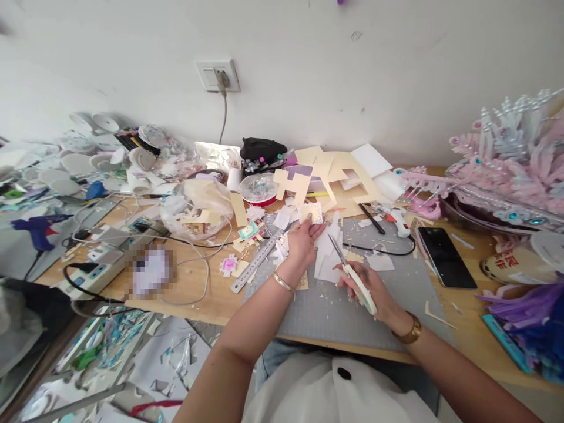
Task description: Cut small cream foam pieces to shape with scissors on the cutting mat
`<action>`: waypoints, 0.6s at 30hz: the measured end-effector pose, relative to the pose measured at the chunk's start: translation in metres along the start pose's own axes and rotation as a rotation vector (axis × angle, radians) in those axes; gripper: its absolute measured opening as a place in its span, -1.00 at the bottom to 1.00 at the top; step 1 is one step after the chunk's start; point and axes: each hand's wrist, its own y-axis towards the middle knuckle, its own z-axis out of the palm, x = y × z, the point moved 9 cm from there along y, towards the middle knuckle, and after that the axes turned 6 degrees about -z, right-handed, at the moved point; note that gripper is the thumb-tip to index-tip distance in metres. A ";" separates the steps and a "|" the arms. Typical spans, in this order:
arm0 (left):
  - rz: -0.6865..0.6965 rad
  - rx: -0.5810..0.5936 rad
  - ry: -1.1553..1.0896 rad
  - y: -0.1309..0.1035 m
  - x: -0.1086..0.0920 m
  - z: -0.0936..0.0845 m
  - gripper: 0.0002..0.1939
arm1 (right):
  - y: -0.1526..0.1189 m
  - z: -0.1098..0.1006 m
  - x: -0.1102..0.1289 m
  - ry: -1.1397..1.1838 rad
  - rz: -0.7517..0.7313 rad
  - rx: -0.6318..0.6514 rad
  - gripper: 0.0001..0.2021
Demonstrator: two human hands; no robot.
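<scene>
The card (314, 211) is in the left hand (303, 242), grasped at its near edge. Well left of that hand lies a glue gun (39, 232); just beside it, a ruler (256, 264). To its right, the right hand (379, 292) grips scissors (358, 283), tips towards the left hand. Further right, a phone (446, 257) rests on the table (471, 329).

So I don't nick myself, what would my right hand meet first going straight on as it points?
Likely your left hand, around the fingertips, beyond the scissors; depth is unclear.
</scene>
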 end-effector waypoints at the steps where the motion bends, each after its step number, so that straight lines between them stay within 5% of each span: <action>1: -0.002 0.002 0.001 0.000 0.000 0.000 -0.86 | -0.001 -0.001 0.003 -0.002 -0.010 0.003 -0.49; 18: -0.112 0.023 0.000 -0.011 0.020 0.006 -0.86 | 0.006 0.001 -0.014 0.090 0.059 -0.082 -0.46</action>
